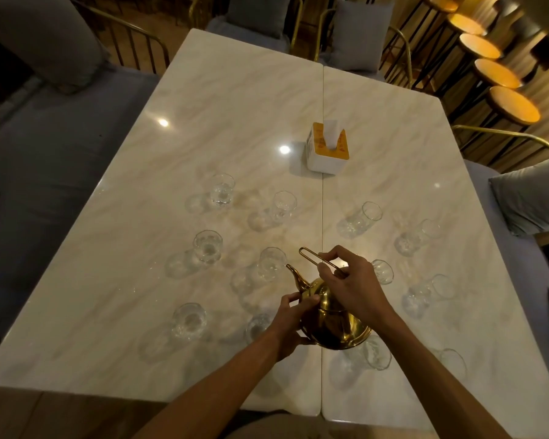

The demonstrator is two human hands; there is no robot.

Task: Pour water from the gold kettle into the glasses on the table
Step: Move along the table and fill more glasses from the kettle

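The gold kettle is held above the marble table, tilted with its spout toward a clear glass just beyond it. My right hand grips the kettle's wire handle from above. My left hand presses on the kettle's body and lid from the left. Several clear glasses stand around the kettle, among them one at the far left, one at the near left and one at the right. No stream of water is visible.
A white and orange tissue box stands beyond the glasses near the seam between the two tabletops. Grey cushioned benches and gold-framed chairs surround the table. Round wooden stools line the far right.
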